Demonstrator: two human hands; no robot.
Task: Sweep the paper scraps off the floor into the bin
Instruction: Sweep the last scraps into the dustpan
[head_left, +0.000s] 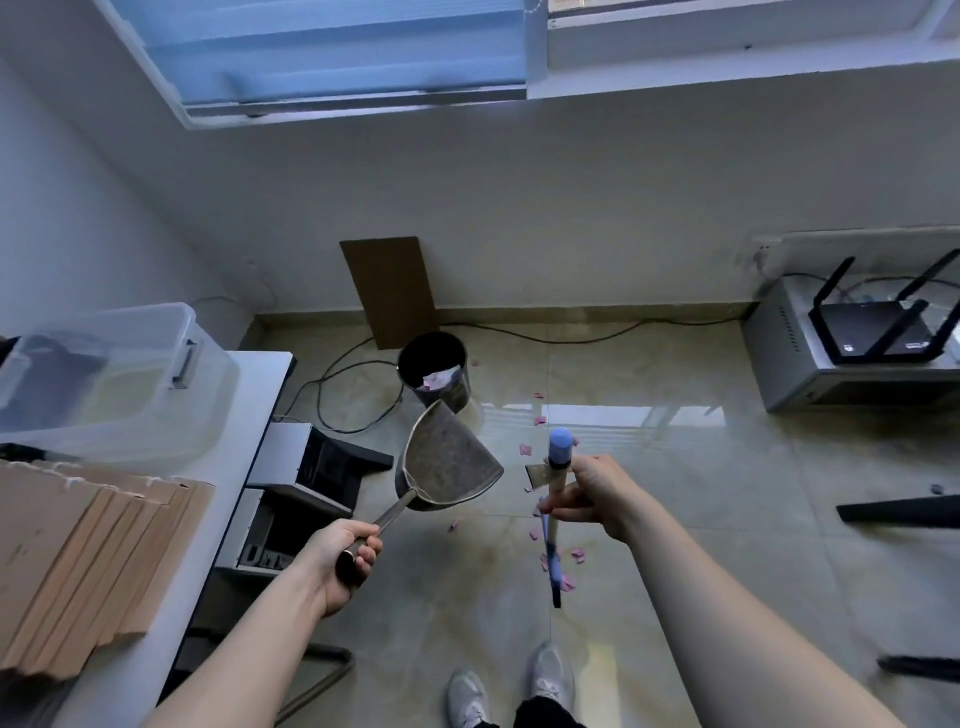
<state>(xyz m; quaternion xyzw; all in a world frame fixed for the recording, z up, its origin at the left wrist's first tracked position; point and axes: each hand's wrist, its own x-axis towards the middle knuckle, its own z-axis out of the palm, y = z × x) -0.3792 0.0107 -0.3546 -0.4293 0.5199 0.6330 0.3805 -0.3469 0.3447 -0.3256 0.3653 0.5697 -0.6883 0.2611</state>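
My left hand (343, 558) grips the handle of a grey metal dustpan (447, 465), held in the air and tilted, just in front of the black bin (435, 374). Pink and white paper lies inside the bin. My right hand (592, 499) holds the shaft of a broom (556, 519) with a blue cap at the top; its head reaches down to the floor near my feet. Several pink paper scraps (566, 582) lie on the tiled floor around the broom, and a few more scraps (540, 421) are scattered toward the bin.
A white table (244, 431) on the left carries a clear storage box (104, 379) and stacked cardboard (78, 561). Computer cases (306, 467) sit below it. Cables (353, 395) trail near the bin. A cardboard sheet (395, 291) leans on the wall. A router (878, 327) sits on a metal box at right.
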